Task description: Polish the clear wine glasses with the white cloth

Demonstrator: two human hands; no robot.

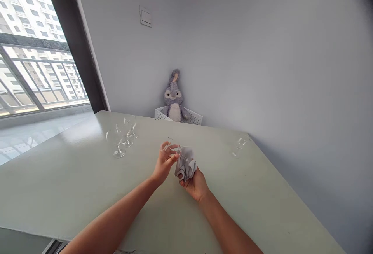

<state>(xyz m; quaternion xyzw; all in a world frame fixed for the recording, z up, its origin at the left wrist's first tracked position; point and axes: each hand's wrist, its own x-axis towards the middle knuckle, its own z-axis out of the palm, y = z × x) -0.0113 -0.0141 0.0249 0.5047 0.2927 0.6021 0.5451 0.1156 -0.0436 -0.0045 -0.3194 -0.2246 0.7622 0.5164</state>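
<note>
In the middle of the table, my left hand (pixel 167 162) has its fingers curled round a clear wine glass (pixel 171 142), which lies tilted and is hard to see. My right hand (pixel 196 184) is closed on a bunched grey cloth (pixel 185 162). The cloth wraps the end of the glass on the right, so that part is hidden. My two hands are close together, just above the table top. To the left, three clear wine glasses stand upright in a group, the nearest glass (pixel 116 145) in front.
The pale table (pixel 247 207) reaches to the wall on the right. Near its right edge is another clear glass (pixel 240 145). Behind the far edge, a plush rabbit (pixel 174 100) sits in a white perforated basket (pixel 196 118). A window (pixel 35 51) is at the left.
</note>
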